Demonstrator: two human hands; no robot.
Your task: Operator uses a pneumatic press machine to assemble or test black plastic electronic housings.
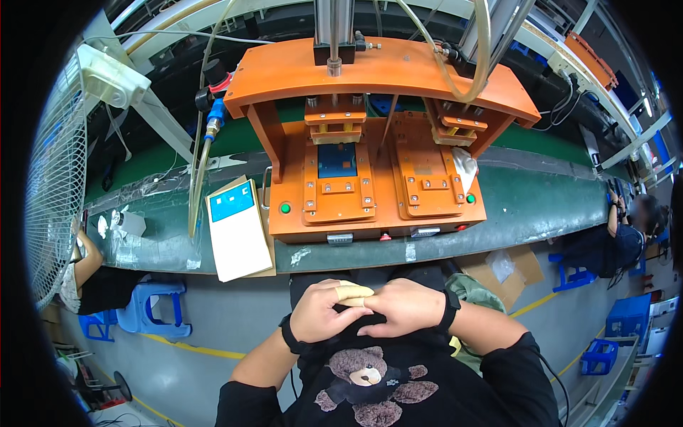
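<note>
In front of my black shirt my two hands meet, near the bench's front edge. Pale yellow finger cots (353, 292) cover fingers of my left hand (318, 311), which are stretched toward the right, its thumb apart below them. My right hand (408, 306) is closed at the tip of a finger cot, its fingers bent and partly hidden. Beyond the hands stands an orange two-station press (384, 226). A blue rectangular piece (336, 161) lies in its left station. Another blue piece (232, 203) rests on a pale stack of sheets (242, 245) left of the press.
A clear hose (197, 192) hangs left of the press by a regulator (215, 82). Whitish plastic (465, 169) lies at the right station. A fan (57, 171) stands far left. Cardboard (509, 277) is below the bench. Co-workers sit left and right (605, 238).
</note>
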